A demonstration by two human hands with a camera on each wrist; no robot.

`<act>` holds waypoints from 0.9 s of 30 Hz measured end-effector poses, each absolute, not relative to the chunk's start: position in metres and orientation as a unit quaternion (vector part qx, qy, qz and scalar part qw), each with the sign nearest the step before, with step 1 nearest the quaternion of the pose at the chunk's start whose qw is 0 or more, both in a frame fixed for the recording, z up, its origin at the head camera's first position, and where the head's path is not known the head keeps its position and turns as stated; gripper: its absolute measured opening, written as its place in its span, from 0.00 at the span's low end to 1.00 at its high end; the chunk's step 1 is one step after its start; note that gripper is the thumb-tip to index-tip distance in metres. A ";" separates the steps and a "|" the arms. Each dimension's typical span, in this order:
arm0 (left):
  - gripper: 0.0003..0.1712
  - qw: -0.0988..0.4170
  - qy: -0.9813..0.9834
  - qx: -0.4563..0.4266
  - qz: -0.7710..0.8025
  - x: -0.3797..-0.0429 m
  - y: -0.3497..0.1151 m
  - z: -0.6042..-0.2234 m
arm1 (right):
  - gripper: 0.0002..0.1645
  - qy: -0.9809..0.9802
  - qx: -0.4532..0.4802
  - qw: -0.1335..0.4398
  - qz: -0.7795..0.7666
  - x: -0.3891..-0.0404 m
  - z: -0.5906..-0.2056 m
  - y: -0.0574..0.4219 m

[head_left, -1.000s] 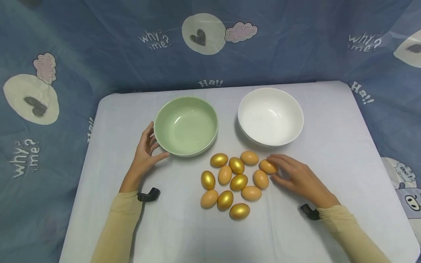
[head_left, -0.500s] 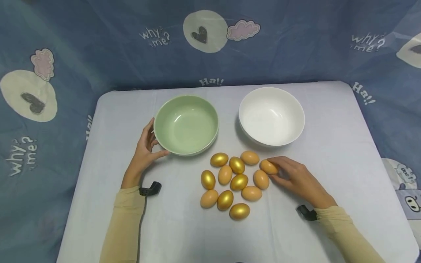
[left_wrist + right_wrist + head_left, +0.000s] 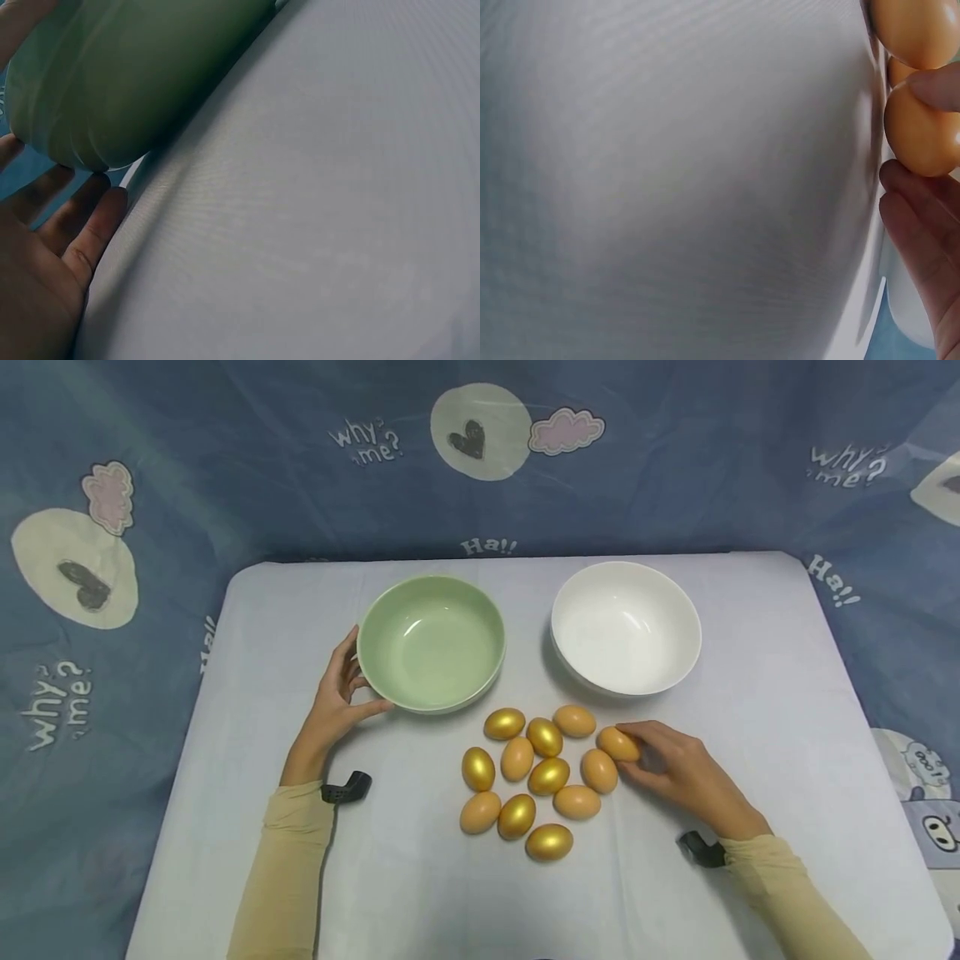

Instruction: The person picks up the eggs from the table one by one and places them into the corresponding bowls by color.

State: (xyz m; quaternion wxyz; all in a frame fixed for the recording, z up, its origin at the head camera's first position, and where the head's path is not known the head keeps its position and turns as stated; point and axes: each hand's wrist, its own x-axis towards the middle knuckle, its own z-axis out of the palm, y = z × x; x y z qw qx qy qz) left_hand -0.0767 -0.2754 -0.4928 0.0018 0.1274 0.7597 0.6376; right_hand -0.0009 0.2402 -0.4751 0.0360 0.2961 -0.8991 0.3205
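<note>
My left hand (image 3: 330, 710) touches the left side of a light green bowl (image 3: 431, 681). In the left wrist view, the spread fingers (image 3: 97, 225) meet the bowl's outer wall with their tips. At the right of a group of eggs, my right hand (image 3: 682, 772) pinches a light brown egg (image 3: 617, 743) between thumb and fingers. That same egg (image 3: 919, 135) shows large in the right wrist view, with the thumb above it and fingertips below. Gold eggs (image 3: 550, 842) and other brown eggs (image 3: 577, 802) lie close together on the white table.
A white bowl (image 3: 626, 635) stands right of the green one, behind the eggs. The table (image 3: 397, 877) has a white cover. Beyond its far edge hangs a blue printed cloth (image 3: 300, 518). Black straps with small devices sit at both wrists.
The right thumb and fingers have closed in on the brown egg at the group's right side. The left hand keeps its place at the green bowl. The head view has shifted slightly.
</note>
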 end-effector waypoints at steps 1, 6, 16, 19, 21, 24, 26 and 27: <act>0.73 0.002 0.761 0.127 0.636 -0.077 -0.276 -0.493 | 0.33 -0.900 0.296 0.035 0.319 -0.001 -0.474 0.240; 0.72 0.003 0.766 0.124 0.631 -0.078 -0.276 -0.493 | 0.34 -0.900 0.292 0.036 0.321 -0.002 -0.467 0.239; 0.73 0.013 0.767 0.121 0.630 -0.078 -0.277 -0.497 | 0.36 -0.886 0.300 0.027 0.352 -0.008 -0.455 0.233; 0.73 0.018 0.766 0.122 0.631 -0.079 -0.278 -0.498 | 0.36 -0.882 0.299 0.010 0.365 -0.010 -0.452 0.228; 0.72 0.021 0.764 0.123 0.633 -0.079 -0.279 -0.499 | 0.35 -0.880 0.297 -0.001 0.372 -0.012 -0.449 0.225; 0.73 0.022 0.764 0.124 0.633 -0.079 -0.279 -0.499 | 0.35 -0.878 0.294 -0.011 0.378 -0.014 -0.446 0.221; 0.73 0.020 0.764 0.126 0.632 -0.079 -0.279 -0.499 | 0.35 -0.875 0.295 -0.017 0.384 -0.016 -0.443 0.217; 0.74 0.019 0.765 0.126 0.632 -0.079 -0.279 -0.499 | 0.35 -0.874 0.295 -0.020 0.386 -0.017 -0.442 0.215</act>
